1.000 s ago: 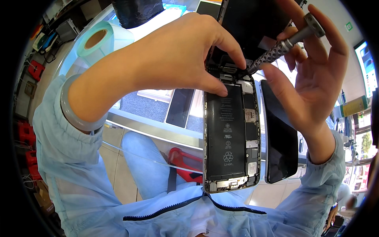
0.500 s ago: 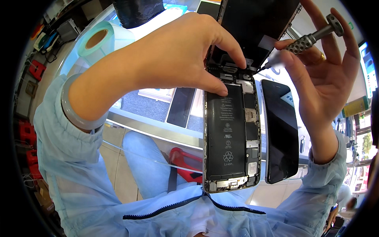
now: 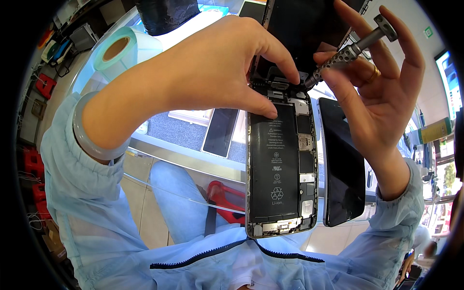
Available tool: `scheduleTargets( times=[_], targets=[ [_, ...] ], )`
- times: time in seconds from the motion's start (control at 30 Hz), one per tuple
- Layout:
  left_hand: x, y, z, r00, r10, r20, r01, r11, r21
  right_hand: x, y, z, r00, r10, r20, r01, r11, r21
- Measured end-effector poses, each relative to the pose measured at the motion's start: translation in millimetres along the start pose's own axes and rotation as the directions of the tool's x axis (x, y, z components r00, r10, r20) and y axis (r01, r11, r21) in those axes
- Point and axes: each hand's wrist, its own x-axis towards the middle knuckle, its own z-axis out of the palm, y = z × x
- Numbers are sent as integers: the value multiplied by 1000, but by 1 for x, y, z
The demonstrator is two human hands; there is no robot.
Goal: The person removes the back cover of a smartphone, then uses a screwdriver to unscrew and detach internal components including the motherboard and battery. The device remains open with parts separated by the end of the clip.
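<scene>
An opened phone lies in front of me, its black battery and metal parts bare. The detached-side screen stands raised at the phone's far end. My left hand reaches across from the left. Its thumb rests near the battery's top and its index finger presses by the connectors at the base of the screen; the other fingers are hidden. My right hand pinches a grey knurled screwdriver between thumb and index finger. The screwdriver slants down to the phone's top right corner, where its tip is hard to see.
A second black phone lies just right of the opened one. Another dark phone is on the glass counter at left. Farther back are a label roll and a black bag. A red stool shows below.
My right hand and the screwdriver have moved left and lower, bringing the tool down into the phone's top right corner. The opened phone has shifted slightly left. My left hand stays nearly in place.
</scene>
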Motion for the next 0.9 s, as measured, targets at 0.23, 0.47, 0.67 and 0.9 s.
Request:
scheduleTargets(
  times=[0.23, 0.47, 0.67, 0.9],
  targets=[
    [1, 0, 1, 1000, 14, -5, -14, 1000, -10, -5, 41, -8, 983, -185, -15, 183, 950, 252],
    [0, -3, 2, 1000, 18, -13, -19, 999, -33, 3, -2, -1, 999, -41, 17, 43, 995, -94],
    [0, -2, 1, 999, 33, -5, -33, 999, -23, -2, 4, -15, 999, -47, 6, 47, 999, -8],
    [1, -2, 1, 1000, 8, 11, -8, 1000, -26, -1, -6, -7, 997, 80, 8, -80, 994, -77]
  ],
)
